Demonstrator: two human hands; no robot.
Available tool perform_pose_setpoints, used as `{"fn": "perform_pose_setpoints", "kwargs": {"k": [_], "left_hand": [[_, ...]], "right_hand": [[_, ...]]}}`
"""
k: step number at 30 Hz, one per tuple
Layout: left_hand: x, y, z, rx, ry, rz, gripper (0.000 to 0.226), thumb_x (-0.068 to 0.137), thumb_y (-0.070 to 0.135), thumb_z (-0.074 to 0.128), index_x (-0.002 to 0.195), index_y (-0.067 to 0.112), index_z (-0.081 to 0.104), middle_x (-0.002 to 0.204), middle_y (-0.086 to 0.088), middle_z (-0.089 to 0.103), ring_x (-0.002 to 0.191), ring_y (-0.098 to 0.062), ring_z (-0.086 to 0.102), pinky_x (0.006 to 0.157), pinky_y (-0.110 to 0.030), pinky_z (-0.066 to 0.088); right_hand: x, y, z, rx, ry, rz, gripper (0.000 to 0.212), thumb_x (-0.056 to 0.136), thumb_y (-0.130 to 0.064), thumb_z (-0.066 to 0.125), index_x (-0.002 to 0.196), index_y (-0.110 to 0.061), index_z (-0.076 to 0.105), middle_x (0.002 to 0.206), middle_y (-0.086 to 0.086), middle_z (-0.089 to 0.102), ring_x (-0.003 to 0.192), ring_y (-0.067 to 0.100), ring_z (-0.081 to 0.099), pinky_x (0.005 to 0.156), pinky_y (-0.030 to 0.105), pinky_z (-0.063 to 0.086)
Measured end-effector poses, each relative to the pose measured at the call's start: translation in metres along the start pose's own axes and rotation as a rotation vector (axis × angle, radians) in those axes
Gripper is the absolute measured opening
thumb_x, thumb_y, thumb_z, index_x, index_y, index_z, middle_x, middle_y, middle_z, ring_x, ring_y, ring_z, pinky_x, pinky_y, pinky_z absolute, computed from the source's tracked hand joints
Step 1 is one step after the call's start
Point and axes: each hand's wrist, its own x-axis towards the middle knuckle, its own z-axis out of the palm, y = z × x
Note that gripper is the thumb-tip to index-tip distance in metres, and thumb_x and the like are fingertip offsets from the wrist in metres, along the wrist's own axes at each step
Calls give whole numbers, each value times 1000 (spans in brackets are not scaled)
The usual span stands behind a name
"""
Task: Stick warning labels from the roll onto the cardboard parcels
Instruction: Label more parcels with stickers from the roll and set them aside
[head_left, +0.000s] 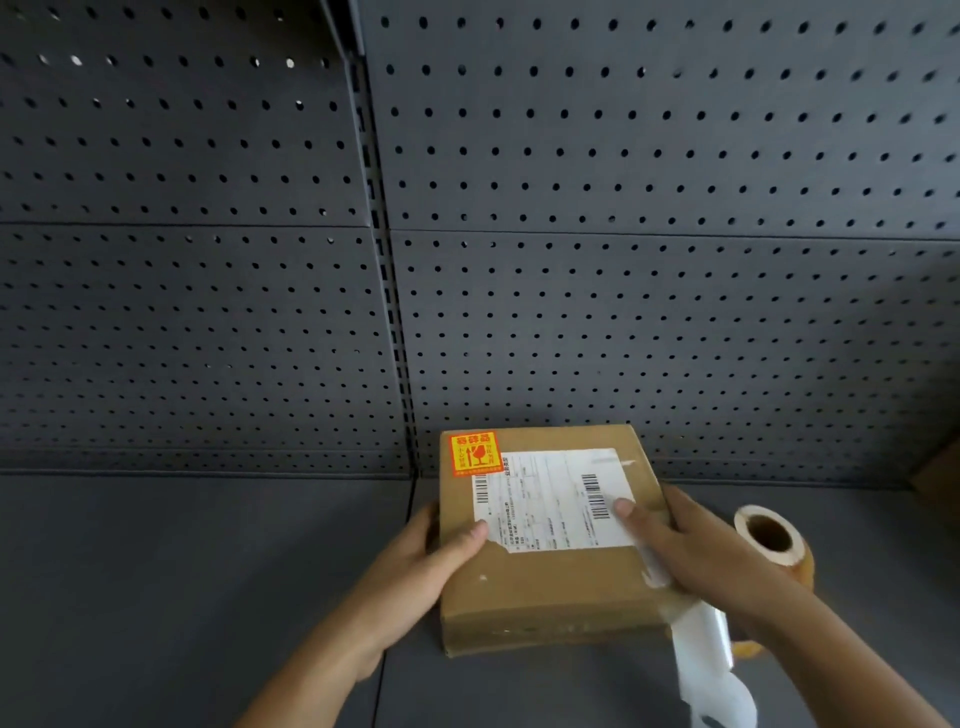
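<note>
A flat cardboard parcel (545, 582) lies on the dark shelf (182, 571) against the perforated back wall. It carries a white shipping label (550, 499) and an orange warning label (474, 452) at its far left corner. My left hand (441, 551) grips the parcel's left edge, thumb on top. My right hand (691, 545) grips the right edge, thumb on the shipping label. The label roll (774, 540) stands just right of my right hand. Its white backing strip (706, 654) trails toward me under my right wrist.
A dark pegboard wall (623, 260) rises behind the shelf, with a slotted upright (387, 270) splitting it. A corner of another cardboard box (940, 483) shows at the right edge. Bare shelf surface stretches to the left of the parcel.
</note>
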Motion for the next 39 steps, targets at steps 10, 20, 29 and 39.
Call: {"fn": "perform_pose_setpoints", "kwargs": {"k": [10,20,29,39], "left_hand": [[-11,4,-14,154,90,329,82,85,36,75,150,51,27,127,40,59,121,15,55,86,-9,51],[2,-54,-3,291,228,311,72,84,18,81,134,49,41,117,38,65,112,11,64,96,-21,54],[-8,-73,18,142,490,359,65,83,14,81,136,27,46,124,20,53,112,0,61,91,-20,54],[-49,-83,63,226,508,476,52,98,19,61,136,48,41,135,43,37,132,6,43,104,-19,41]], "right_hand": [[-31,0,-6,169,77,-234,64,86,-35,75,139,-43,41,115,-26,71,103,-1,70,85,31,62],[-39,45,25,155,91,-225,74,91,3,66,131,-49,33,123,-21,63,119,-6,60,91,22,58],[-18,33,-11,479,269,-206,33,103,-1,45,125,-18,63,122,6,71,114,20,69,102,38,54],[24,-14,-7,562,222,-90,30,103,-45,48,105,-29,72,91,-1,80,91,21,74,86,39,57]]}}
